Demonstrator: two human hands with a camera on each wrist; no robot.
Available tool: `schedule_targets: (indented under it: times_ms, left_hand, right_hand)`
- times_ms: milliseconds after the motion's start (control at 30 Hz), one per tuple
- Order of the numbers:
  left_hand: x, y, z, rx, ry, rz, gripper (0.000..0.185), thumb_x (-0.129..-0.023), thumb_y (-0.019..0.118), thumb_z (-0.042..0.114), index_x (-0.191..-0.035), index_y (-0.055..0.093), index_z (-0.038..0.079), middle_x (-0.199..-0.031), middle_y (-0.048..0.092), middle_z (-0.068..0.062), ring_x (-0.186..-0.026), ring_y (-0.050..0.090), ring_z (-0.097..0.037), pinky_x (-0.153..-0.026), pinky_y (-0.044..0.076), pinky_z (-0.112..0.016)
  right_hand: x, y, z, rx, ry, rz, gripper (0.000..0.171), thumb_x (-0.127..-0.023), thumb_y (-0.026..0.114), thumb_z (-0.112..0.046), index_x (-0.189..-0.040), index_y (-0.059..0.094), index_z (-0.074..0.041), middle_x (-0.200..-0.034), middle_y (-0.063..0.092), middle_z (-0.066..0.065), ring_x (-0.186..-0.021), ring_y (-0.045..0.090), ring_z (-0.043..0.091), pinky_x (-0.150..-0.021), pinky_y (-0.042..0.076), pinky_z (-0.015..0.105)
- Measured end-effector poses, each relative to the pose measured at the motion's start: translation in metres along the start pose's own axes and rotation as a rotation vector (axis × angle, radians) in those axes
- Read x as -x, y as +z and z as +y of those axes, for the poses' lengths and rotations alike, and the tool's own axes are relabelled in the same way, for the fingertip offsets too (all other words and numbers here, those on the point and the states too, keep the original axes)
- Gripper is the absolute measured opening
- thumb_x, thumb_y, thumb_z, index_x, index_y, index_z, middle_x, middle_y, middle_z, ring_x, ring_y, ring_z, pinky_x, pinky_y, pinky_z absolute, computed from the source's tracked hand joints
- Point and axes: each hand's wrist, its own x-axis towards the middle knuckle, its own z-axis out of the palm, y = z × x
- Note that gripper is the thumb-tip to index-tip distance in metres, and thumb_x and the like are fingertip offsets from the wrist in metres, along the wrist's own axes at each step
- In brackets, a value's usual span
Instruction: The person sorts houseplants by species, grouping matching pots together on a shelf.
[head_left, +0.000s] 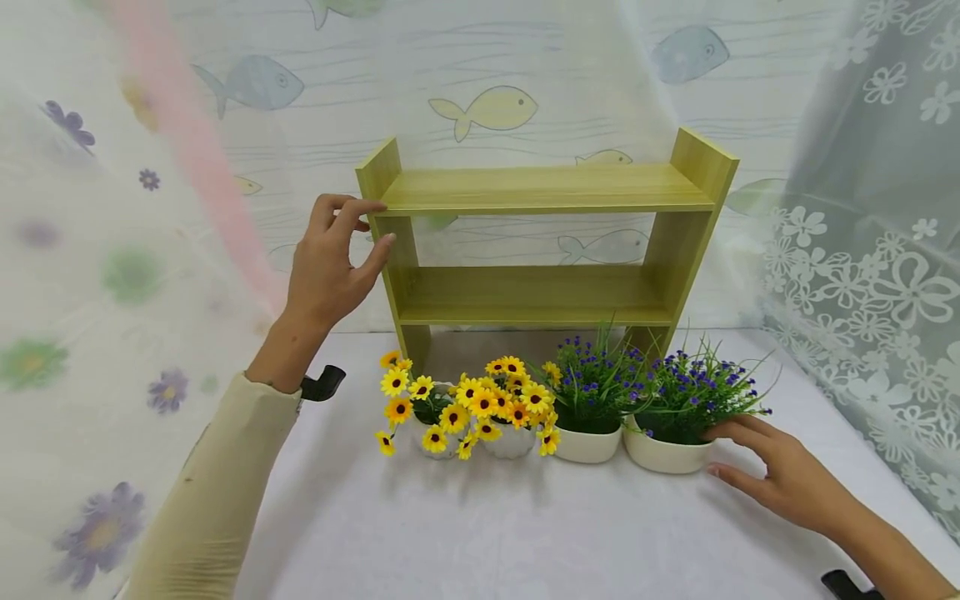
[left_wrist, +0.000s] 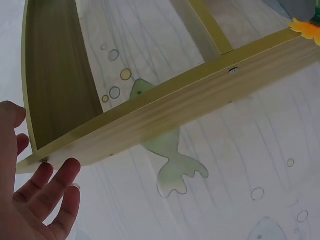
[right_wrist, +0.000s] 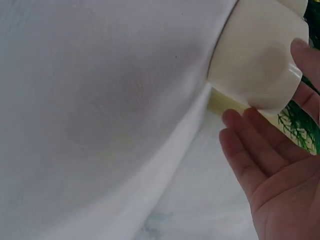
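Note:
My left hand (head_left: 327, 262) is at the upper left corner of a two-tier wooden shelf (head_left: 525, 300), its index fingertip right at the top board's edge. In the left wrist view, the fingers (left_wrist: 52, 187) lie loosely spread along the outer face of the side panel. My right hand (head_left: 783, 475) is beside the rightmost cream pot (head_left: 667, 454) of purple flowers (head_left: 697, 387). The right wrist view has the thumb by the rim of that cream pot (right_wrist: 257, 55), while the other fingers (right_wrist: 245, 160) are extended loosely next to its side.
Left of the held-side pot stands another cream pot (head_left: 587, 446) with purple flowers. Further left are two white pots (head_left: 512, 442) of yellow daisies, in a row before the shelf. Fish-patterned curtain (head_left: 495, 50) hangs behind, and lace curtain (head_left: 870, 283) borders the right.

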Motion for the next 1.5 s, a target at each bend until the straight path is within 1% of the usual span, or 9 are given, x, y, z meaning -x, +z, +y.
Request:
schedule_targets:
  times_ms: [167,333,433,767,933,1100,1233,1400,1500]
  left_hand:
    - [-0.006,0.004,-0.001,0.0,0.0,0.003,0.035,-0.103,0.068,0.026,-0.135,0.065,0.014,-0.13,0.049,-0.017,-0.109,0.069,-0.033,-0.071,0.055,-0.048]
    - [-0.011,0.006,-0.001,0.009,-0.006,0.014,0.029,-0.102,0.066,0.014,-0.131,0.065,0.011,-0.129,0.048,-0.018,-0.103,0.072,-0.032,-0.083,0.059,-0.046]
    - [-0.012,0.007,0.0,0.019,-0.013,0.013,0.029,-0.101,0.064,0.009,-0.13,0.065,0.01,-0.128,0.048,-0.018,-0.101,0.073,-0.031,-0.09,0.061,-0.045]
    - [-0.014,0.011,-0.001,0.026,-0.024,0.001,0.029,-0.102,0.062,0.008,-0.13,0.065,0.011,-0.129,0.047,-0.016,-0.103,0.072,-0.03,-0.091,0.063,-0.044]
    - [-0.014,0.011,-0.002,0.022,-0.028,-0.002,0.029,-0.102,0.062,0.008,-0.13,0.064,0.011,-0.128,0.046,-0.016,-0.103,0.072,-0.03,-0.091,0.063,-0.043]
    - [-0.013,0.011,-0.001,0.036,-0.037,-0.003,0.028,-0.102,0.062,0.008,-0.13,0.064,0.011,-0.127,0.046,-0.016,-0.103,0.072,-0.03,-0.091,0.064,-0.043]
    - [-0.013,0.011,-0.001,0.047,-0.043,-0.002,0.027,-0.103,0.062,0.009,-0.13,0.064,0.011,-0.127,0.046,-0.016,-0.104,0.072,-0.03,-0.092,0.064,-0.044]
    - [-0.014,0.01,-0.001,0.055,-0.044,0.01,0.023,-0.106,0.06,0.01,-0.128,0.066,0.011,-0.126,0.048,-0.016,-0.103,0.072,-0.03,-0.091,0.064,-0.044]
    - [-0.014,0.011,-0.001,0.052,-0.045,0.017,0.021,-0.107,0.058,0.01,-0.127,0.066,0.011,-0.125,0.048,-0.016,-0.103,0.071,-0.029,-0.09,0.064,-0.045]
  right_hand:
    - [-0.003,0.004,-0.003,0.008,0.032,0.043,0.047,-0.073,0.094,-0.007,-0.107,0.071,-0.03,-0.105,0.066,-0.018,-0.094,0.069,0.013,-0.086,0.049,0.007]
    - [-0.004,0.008,-0.004,-0.006,0.048,0.092,0.043,-0.072,0.095,-0.005,-0.099,0.071,-0.028,-0.097,0.066,-0.016,-0.09,0.072,0.008,-0.082,0.053,0.007]
    - [-0.004,0.009,-0.004,-0.013,0.047,0.1,0.044,-0.07,0.095,-0.004,-0.097,0.07,-0.028,-0.095,0.066,-0.016,-0.089,0.073,0.005,-0.082,0.053,0.006]
    - [-0.004,-0.003,-0.005,0.009,0.025,0.123,0.045,-0.068,0.096,-0.003,-0.097,0.071,-0.027,-0.095,0.066,-0.016,-0.088,0.073,0.004,-0.078,0.053,0.005]
    - [-0.009,-0.014,0.0,0.038,-0.028,0.137,0.049,-0.063,0.096,-0.001,-0.095,0.071,-0.028,-0.094,0.065,-0.018,-0.085,0.072,0.004,-0.073,0.053,0.009]
    - [-0.02,-0.032,0.004,0.084,-0.071,0.134,0.048,-0.061,0.096,-0.002,-0.094,0.071,-0.027,-0.093,0.065,-0.018,-0.084,0.069,0.006,-0.07,0.053,0.013]
    - [-0.029,-0.049,0.005,0.125,-0.072,0.127,0.047,-0.061,0.096,-0.004,-0.092,0.07,-0.028,-0.091,0.065,-0.016,-0.082,0.068,0.006,-0.068,0.053,0.013]
    - [-0.039,-0.068,0.003,0.161,-0.031,0.111,0.046,-0.064,0.097,-0.009,-0.091,0.068,-0.031,-0.09,0.064,-0.016,-0.082,0.068,0.005,-0.064,0.052,0.01]
    - [-0.048,-0.078,0.001,0.176,-0.025,0.111,0.045,-0.063,0.098,-0.01,-0.09,0.068,-0.03,-0.089,0.064,-0.016,-0.08,0.066,0.004,-0.062,0.051,0.01]
